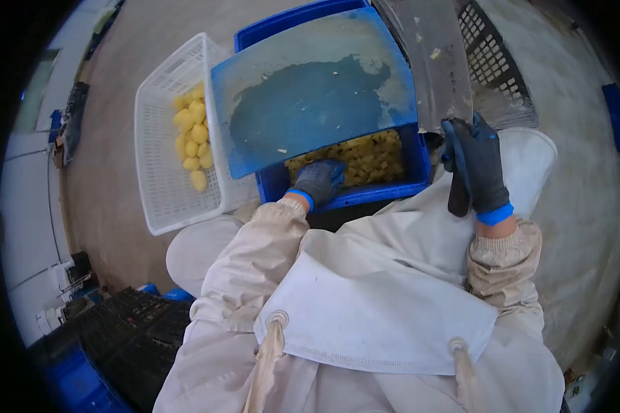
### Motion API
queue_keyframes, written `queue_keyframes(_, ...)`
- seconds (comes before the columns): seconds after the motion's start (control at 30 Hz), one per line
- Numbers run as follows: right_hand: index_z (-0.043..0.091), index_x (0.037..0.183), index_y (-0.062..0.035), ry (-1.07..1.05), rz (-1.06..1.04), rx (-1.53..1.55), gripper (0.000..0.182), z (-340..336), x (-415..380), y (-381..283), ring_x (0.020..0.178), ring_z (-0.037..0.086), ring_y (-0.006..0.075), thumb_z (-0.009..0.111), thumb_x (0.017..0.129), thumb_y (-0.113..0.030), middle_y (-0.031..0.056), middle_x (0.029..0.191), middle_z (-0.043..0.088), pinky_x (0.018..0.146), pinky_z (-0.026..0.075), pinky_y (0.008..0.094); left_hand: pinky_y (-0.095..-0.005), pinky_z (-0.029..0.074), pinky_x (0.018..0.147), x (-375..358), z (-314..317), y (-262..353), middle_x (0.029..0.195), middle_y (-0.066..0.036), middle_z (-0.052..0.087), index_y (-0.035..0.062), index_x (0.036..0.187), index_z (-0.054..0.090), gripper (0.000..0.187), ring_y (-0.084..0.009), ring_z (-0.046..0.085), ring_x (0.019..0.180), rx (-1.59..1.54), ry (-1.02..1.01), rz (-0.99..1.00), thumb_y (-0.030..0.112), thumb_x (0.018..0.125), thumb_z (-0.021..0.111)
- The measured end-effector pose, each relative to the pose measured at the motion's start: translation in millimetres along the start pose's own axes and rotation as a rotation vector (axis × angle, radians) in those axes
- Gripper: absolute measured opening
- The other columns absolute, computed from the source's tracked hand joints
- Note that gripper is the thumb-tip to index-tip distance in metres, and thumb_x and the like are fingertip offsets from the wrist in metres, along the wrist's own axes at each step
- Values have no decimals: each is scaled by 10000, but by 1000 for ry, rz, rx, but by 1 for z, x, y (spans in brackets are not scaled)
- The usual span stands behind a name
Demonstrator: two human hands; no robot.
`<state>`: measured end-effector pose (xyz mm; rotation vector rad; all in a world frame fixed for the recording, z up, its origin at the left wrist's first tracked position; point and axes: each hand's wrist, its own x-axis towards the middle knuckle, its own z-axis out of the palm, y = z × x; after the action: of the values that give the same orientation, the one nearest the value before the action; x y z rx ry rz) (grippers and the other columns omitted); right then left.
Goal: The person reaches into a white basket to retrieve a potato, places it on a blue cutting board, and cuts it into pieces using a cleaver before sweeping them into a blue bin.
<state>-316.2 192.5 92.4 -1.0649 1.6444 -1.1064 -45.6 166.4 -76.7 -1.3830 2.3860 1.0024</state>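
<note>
My right hand (479,162), in a dark glove with a blue cuff, is closed round the dark handle of a large knife (437,69). Its broad grey blade points away from me, flecked with pale bits. Inside a blue bin (386,196), my left hand (318,180) lies gloved over cut potato pieces (368,162), fingers loosely extended and their tips partly hidden. Across the bin rests a blue cutting board (317,103), worn pale at its edges, with a wet patch and a few small scraps on it.
To the left, a white crate (179,199) holds whole peeled potatoes (196,134). A dark slatted crate (492,55) stands beyond the knife. Another blue bin (255,36) shows behind the board. Black crates (134,330) sit at lower left. A white apron (372,310) covers my lap.
</note>
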Motion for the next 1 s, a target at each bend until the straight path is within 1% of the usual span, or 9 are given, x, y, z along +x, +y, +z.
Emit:
queue_keyframes(0.23,534,968,26,108,196,66,192,0,10,1,476,517,104,559,854,-126,52,644,561,426,407,240,-417,215,1073,121,61,-28,1371,-208,351,59,1292,414,529,-347,288,1294,-63,50,-5,325,842,492)
queue_keyframes(0.27,535,980,28,113,214,41,177,-2,15,2,473,510,99,557,852,-91,54,655,564,419,396,237,-409,328,1008,134,85,-34,1298,-197,437,44,1272,432,463,-320,424,1192,-22,153,-125,287,881,480)
queue_keyframes(0.43,537,1010,23,136,313,-142,181,-2,29,8,489,507,85,555,861,-78,44,683,569,437,398,219,-393,355,978,164,102,-18,1272,-185,453,44,1269,435,445,-304,449,1150,-403,-7,-71,269,888,480)
queue_keyframes(0.5,544,1004,19,133,416,56,170,0,30,13,497,507,80,551,866,-81,35,685,565,440,399,217,-385,368,963,171,110,-6,1259,-179,461,44,1267,437,436,-296,461,1129,-582,-95,-61,260,891,480)
queue_keyframes(0.63,546,1020,20,123,338,-122,182,3,33,14,500,507,77,549,865,-76,35,703,569,443,402,210,-370,395,934,153,110,-6,1233,-168,476,44,1264,440,418,-280,485,1087,-921,-252,-70,242,898,479)
queue_keyframes(0.8,544,1036,24,87,337,-74,207,3,28,12,497,512,79,559,862,-87,35,711,577,431,401,209,-350,428,897,111,79,-32,1201,-153,496,44,1260,444,396,-260,515,1034,-1307,-381,-96,220,907,479)
queue_keyframes(0.9,540,1053,21,32,270,-16,234,-1,20,16,490,512,77,571,858,-105,35,707,577,420,404,212,-338,448,874,72,47,-35,1182,-144,508,45,1258,447,384,-248,534,1002,-1514,-395,-111,207,912,478)
queue_keyframes(0.93,535,1059,22,14,260,-37,247,-4,20,17,488,514,80,573,857,-113,38,705,577,420,406,214,-259,482,769,60,37,-24,1077,-92,525,51,1272,440,370,-164,542,862,-1616,-334,-101,156,920,489)
queue_keyframes(1.0,529,1066,12,0,254,24,263,-4,17,17,480,514,88,577,857,-140,36,683,569,420,408,217,-265,480,784,38,13,-6,1088,-93,523,52,1285,427,391,-163,541,879,-1651,-354,-125,166,918,496)
